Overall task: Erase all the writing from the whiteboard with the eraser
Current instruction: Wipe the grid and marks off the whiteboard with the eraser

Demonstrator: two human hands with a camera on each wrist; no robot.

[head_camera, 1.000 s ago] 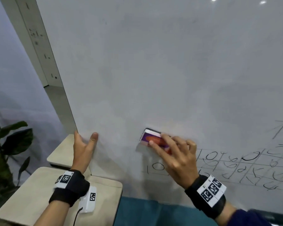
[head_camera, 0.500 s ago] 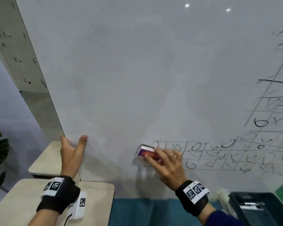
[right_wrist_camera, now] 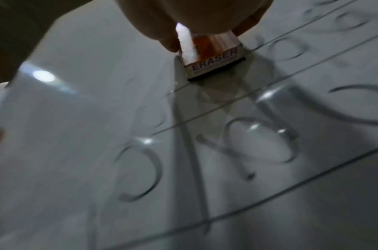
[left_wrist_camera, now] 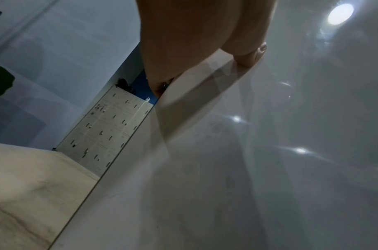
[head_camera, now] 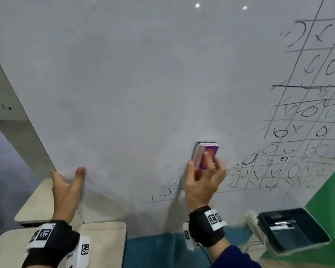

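The whiteboard (head_camera: 143, 84) fills the head view. Its left and middle are wiped; a grid of circles and crosses (head_camera: 298, 151) covers its right side, and faint marks (head_camera: 164, 192) sit low in the middle. My right hand (head_camera: 199, 163) grips the purple and orange eraser (head_camera: 207, 153), which stands upright with its felt pressed on the board at the grid's left end. The right wrist view shows the eraser (right_wrist_camera: 213, 57) on the board above blurred strokes (right_wrist_camera: 258, 140). My left hand (head_camera: 67, 174) holds the board's left edge, thumb (left_wrist_camera: 252, 52) on the front, fingers behind.
Two beige desk tops (head_camera: 104, 238) stand below the board's left corner. A dark tray (head_camera: 307, 242) with markers sits at lower right, beside a green surface (head_camera: 327, 190). White lockers (left_wrist_camera: 106, 135) stand beyond the board's left edge.
The eraser has turned from lying crosswise to upright and has moved up and to the right over the grid's left end. The view has swung right. My left hand stays on the edge.
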